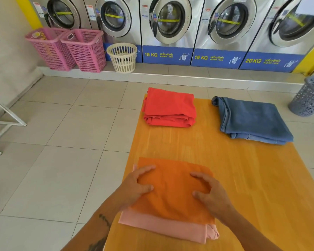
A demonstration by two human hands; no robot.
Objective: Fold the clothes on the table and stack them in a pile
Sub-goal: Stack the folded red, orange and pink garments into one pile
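A folded orange cloth (172,192) lies on top of a folded pink garment (163,228) at the near left of the orange wooden table (252,178). My left hand (136,185) rests on the orange cloth's left side, fingers curved and spread. My right hand (208,192) presses on its right side, thumb and fingers apart. A folded red garment (169,107) sits at the table's far left. Folded blue jeans (252,120) lie at the far right.
A row of front-loading washing machines (170,24) lines the back wall. Two pink laundry baskets (67,49) and a cream basket (122,57) stand on the floor at the left. A grey basket (310,96) stands right of the table. A white metal frame (2,122) is at far left.
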